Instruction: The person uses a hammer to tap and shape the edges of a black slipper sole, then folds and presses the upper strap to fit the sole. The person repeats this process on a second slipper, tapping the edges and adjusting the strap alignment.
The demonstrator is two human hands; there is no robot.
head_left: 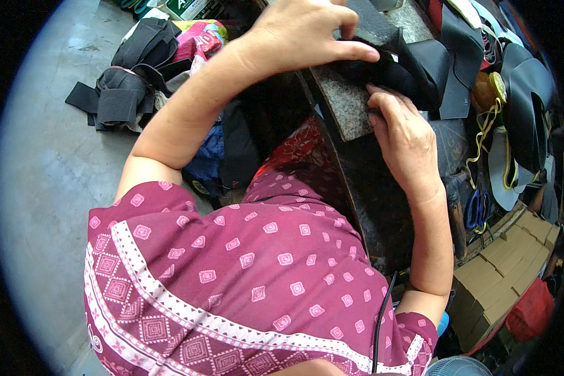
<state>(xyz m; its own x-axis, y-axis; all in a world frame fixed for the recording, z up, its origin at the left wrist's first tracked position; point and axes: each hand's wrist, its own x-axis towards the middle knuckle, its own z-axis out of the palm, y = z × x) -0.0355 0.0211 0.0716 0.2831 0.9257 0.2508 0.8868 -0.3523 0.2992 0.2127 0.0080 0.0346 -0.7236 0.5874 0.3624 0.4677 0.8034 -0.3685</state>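
Observation:
Black, leather-like sheet pieces (423, 69) lie folded and curled over a speckled stone slab (346, 103) on the dark workbench. At the slab's far side, my left hand (301, 31) grips the edge of a black piece with thumb stretched along it and forefinger bent. My right hand (404, 135) is nearer, its fingers curled and their tips against the lower edge of the same black material. Part of the grip is hidden by the folds. A dark grey, rough-faced piece (370, 28) shows beside my left fingers.
Left on the floor sit bundled black strips (122, 94) and coloured cloth. Right of the slab are a hammer (455, 207), blue-handled scissors (478, 210), a yellow cord (482, 135) and curved black pieces (529, 94). A cardboard box (498, 276) stands at lower right.

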